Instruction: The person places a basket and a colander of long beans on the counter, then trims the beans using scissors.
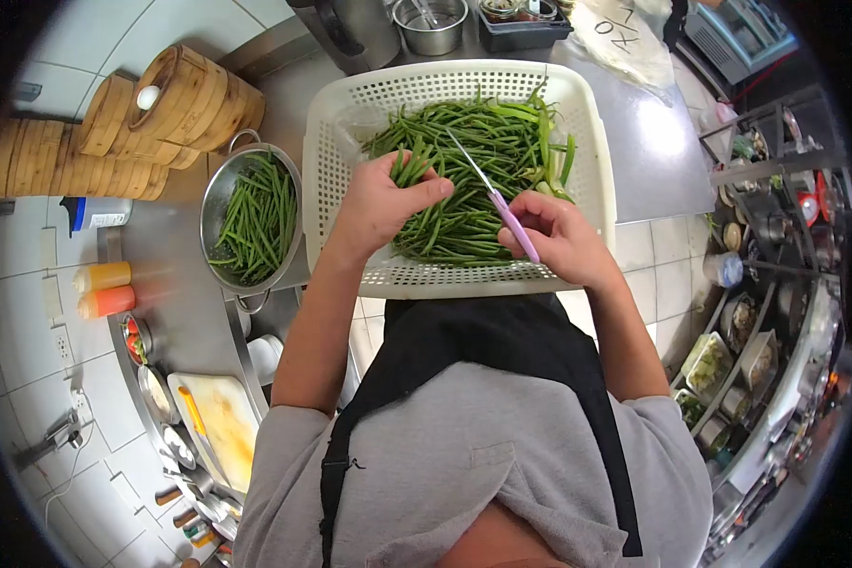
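Note:
My left hand is closed around a small bunch of green beans, their ends poking out past the thumb. In my right hand is a small knife with a pink-purple handle; its thin blade points up and to the left, apart from the bunch. Both hands are above a white perforated plastic basket piled with loose green beans. Some long green onion stalks lie at the pile's right side. Left of the basket, a metal colander holds more green beans.
Bamboo steamers are stacked at the upper left. A dark pitcher, a metal pot and a plastic bag stand behind the basket. Lower left are two sauce bottles and a cutting board with an orange-handled knife.

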A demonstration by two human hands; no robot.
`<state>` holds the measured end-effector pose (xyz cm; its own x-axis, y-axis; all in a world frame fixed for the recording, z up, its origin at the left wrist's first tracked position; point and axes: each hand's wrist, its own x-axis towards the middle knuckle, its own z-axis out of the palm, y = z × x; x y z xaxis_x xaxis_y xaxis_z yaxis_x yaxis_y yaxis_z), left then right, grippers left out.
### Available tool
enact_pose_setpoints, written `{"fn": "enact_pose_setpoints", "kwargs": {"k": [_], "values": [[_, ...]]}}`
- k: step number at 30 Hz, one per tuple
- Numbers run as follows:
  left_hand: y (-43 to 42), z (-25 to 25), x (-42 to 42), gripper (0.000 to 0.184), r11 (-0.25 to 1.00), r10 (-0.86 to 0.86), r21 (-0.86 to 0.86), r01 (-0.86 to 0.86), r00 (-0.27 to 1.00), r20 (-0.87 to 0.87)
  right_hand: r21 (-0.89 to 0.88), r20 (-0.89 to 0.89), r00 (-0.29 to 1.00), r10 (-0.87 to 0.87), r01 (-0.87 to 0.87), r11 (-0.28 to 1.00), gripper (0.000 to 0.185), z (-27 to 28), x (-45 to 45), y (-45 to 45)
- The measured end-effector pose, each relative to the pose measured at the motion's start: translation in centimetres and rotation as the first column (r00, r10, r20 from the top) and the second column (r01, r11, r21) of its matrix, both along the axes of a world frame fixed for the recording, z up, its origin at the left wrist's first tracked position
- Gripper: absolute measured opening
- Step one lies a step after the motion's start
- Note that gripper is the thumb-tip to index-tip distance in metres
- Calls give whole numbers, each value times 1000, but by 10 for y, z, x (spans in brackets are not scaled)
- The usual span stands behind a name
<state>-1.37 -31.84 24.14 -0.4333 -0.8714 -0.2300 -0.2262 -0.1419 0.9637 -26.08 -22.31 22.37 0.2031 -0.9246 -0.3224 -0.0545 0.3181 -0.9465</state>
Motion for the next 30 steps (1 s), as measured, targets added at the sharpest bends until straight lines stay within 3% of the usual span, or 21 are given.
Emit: {"fn": "enact_pose_setpoints", "kwargs": {"k": [4, 7, 10, 16, 21, 23, 27, 30], "values": [[5, -1, -9, 18, 994, 27, -105, -18, 996, 80, -24, -49, 999, -20, 19, 1000, 27, -4, -1, -1], [5, -2, -12, 17, 990, 71, -121, -77, 996, -58, -17, -40, 998, -39, 39, 999, 27, -3, 0, -1], [3, -3, -8, 16, 998, 24, -52, -23, 999, 27, -15, -21, 999, -43, 43, 999, 27, -5, 0, -1], [2, -12, -4, 17, 1000, -1, -1, 1, 997, -82, -17, -35, 998, -48, 47, 999, 27, -4, -1, -2], [1, -14, -6, 23, 986, 157, -31, -163, 977, -144, -19, -79, 994, -70, 69, 997, 26, -6, -1, -2], [2, -10, -7, 22, 979, 195, -38, -202, 971, -140, -3, 22, 994, -110, 110, 994, 26, -6, 0, -2], [4, -2, -10, 20, 960, 271, -41, -277, 955, -116, 31, -5, 999, -54, 54, 998, 26, -3, -1, -2], [4, -10, -9, 19, 989, 120, -74, -129, 987, -109, 35, -3, 1000, -27, 27, 999, 27, -2, -1, 0]]}}
